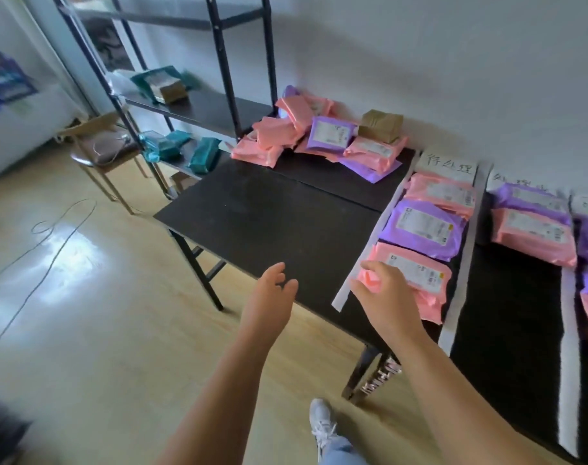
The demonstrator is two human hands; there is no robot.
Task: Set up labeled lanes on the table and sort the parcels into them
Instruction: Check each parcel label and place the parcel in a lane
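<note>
On the black table (269,223), white paper strips (460,283) mark lanes, each headed by a handwritten label sheet (448,164). The left lane holds a pink parcel (440,194), a purple parcel (423,229) and a near pink parcel (416,276). My right hand (381,297) hovers with relaxed fingers at that near parcel's left corner, holding nothing. My left hand (272,290) hangs open over the table's front edge. A heap of unsorted pink and purple parcels (319,135) and a brown box (379,125) sits at the back.
More lanes to the right carry purple and pink parcels (530,229). A black metal shelf rack (198,105) with teal parcels stands at the left behind the table. A chair (101,152) and a loose cable (51,236) are on the wooden floor.
</note>
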